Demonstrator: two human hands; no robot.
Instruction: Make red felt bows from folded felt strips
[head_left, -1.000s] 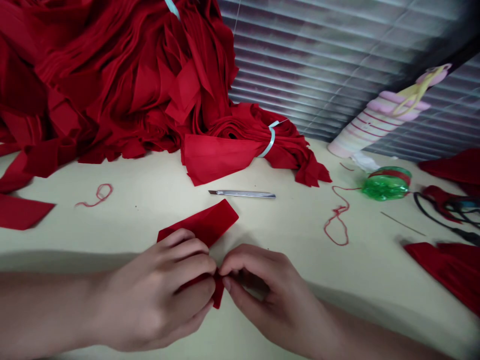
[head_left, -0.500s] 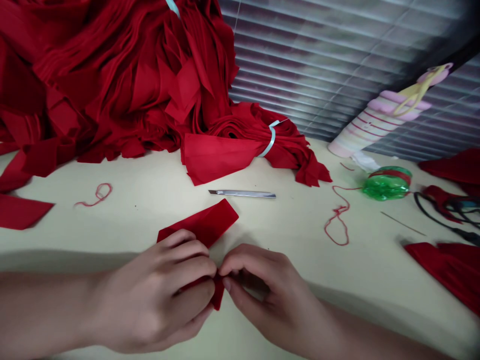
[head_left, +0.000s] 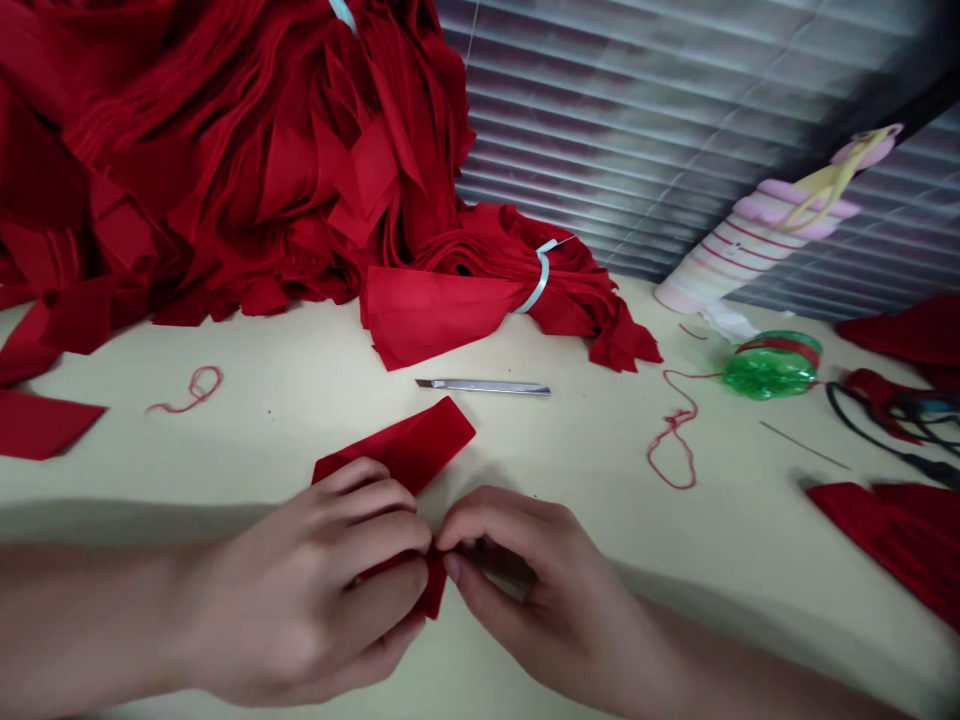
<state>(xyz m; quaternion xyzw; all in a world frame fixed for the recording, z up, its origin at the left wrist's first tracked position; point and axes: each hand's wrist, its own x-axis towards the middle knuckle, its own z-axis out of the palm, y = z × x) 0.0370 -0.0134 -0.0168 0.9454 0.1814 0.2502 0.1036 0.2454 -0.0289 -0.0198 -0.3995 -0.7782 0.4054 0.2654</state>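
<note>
A folded piece of red cloth (head_left: 397, 447) lies under my hands on the cream table (head_left: 247, 440), its upper end sticking out past my left fingers. My left hand (head_left: 315, 570) wraps around the folded cloth. My right hand (head_left: 532, 590) pinches its lower part between thumb and fingers, and the fingertips of both hands meet there. A small red tip of the cloth (head_left: 433, 592) hangs below the pinch. The rest of the fold is hidden by my fingers.
A utility knife (head_left: 484, 387) lies just beyond the cloth. Red thread (head_left: 673, 440) loops towards a green plastic spool (head_left: 772, 365). A large heap of red fabric strips (head_left: 187, 170) and a bundle tied with a pale blue band (head_left: 480, 295) stand behind. Black cords (head_left: 892, 425) lie right.
Nothing has clearly changed. My hands still pinch the red cloth in nearly the same place, and the whole view has shifted only slightly.
</note>
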